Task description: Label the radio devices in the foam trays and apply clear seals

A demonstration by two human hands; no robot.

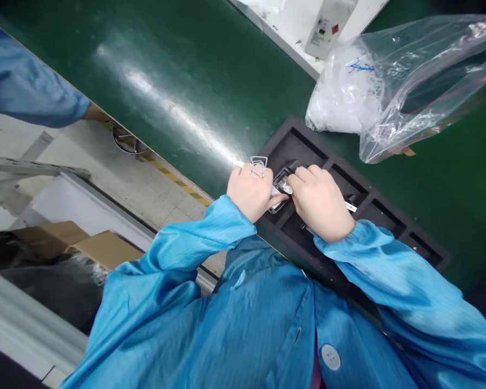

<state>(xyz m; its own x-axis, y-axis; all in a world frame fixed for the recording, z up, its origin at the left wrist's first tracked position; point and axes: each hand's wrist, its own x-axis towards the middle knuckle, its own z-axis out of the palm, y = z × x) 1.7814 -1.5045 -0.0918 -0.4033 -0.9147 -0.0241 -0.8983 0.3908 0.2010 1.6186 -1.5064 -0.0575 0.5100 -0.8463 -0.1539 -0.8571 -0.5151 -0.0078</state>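
Note:
My left hand (251,192) and my right hand (318,202) are closed together on a small black part (284,180) with a white label strip, held just above a black foam tray (295,141) with several compartments. A small clear wire-like piece (259,163) sticks up by my left knuckles. A thin white strip (350,206) pokes out from under my right hand. Both arms wear blue sleeves.
The tray lies on a green conveyor belt (166,81). A clear plastic bag (409,81) with white parts lies beyond the tray. A white device (328,24) stands at the back. Another person's blue sleeve (24,81) is at the left; cardboard boxes (101,246) sit below.

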